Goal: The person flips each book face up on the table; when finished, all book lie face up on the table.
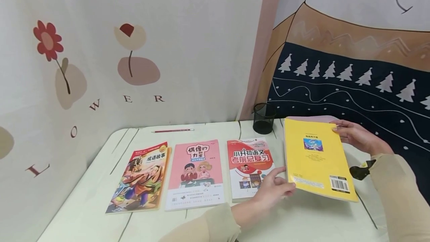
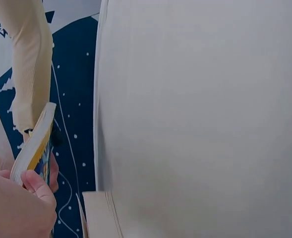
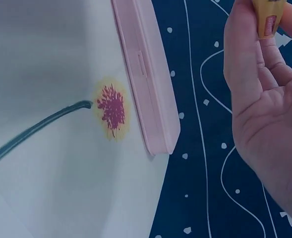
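A yellow book [image 1: 317,160] is raised and tilted over the right side of the table, its back cover with a blue picture and barcode facing me. My left hand [image 1: 268,189] pinches its lower left corner, thumb on the cover. At the upper right edge, my right hand [image 1: 359,137] grips it. In the left wrist view the page edges of the book [image 2: 34,144] show above the left hand [image 2: 22,208]. To the left lie a red and white book [image 1: 250,167], a pink book [image 1: 196,174] and a colourful storybook [image 1: 142,178], all face up.
A black mesh pen cup [image 1: 264,118] stands at the back, left of the yellow book. A pencil [image 1: 173,130] lies near the table's back edge. Behind the yellow book is a pink case [image 3: 153,79], partly hidden in the head view. Printed curtains [image 1: 188,47] hang behind the table.
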`<state>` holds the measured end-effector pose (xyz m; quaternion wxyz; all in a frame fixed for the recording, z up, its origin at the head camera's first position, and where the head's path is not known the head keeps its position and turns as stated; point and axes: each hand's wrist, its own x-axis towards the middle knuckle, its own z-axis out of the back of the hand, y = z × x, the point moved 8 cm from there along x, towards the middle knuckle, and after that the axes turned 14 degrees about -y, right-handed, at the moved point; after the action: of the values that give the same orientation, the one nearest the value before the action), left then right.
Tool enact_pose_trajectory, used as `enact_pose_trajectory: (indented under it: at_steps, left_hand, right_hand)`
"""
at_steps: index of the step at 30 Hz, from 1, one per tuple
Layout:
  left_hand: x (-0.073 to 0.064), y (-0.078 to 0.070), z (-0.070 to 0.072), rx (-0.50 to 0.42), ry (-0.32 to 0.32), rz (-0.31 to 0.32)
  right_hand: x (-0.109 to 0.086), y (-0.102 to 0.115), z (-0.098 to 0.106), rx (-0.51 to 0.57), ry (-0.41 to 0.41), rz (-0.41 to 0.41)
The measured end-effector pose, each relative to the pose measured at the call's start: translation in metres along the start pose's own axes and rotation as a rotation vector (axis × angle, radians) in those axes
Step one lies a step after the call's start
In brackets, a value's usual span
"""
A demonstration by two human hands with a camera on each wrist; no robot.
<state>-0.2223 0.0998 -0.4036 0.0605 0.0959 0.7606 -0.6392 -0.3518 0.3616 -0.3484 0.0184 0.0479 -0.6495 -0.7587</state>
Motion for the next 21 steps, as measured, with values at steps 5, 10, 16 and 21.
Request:
enact_pose_trajectory:
  at_steps: [5,10,16,21]
  left_hand:
    - [0.006,-0.004,0.006,-0.010,-0.022,-0.016]
    - [0.009,-0.005,0.010,-0.040,-0.029,-0.021]
    - [0.009,-0.004,0.008,-0.035,-0.003,-0.028]
    - [0.009,0.000,0.006,-0.058,0.023,0.012]
  right_hand:
    - [-0.001,0.003,0.000,0.061,-0.013,0.013]
    - [-0.002,0.006,-0.001,0.086,-0.010,0.022]
    - [0.001,0.012,-0.002,0.072,-0.030,0.068]
    - [0.001,0.017,-0.002,0.054,-0.076,0.090]
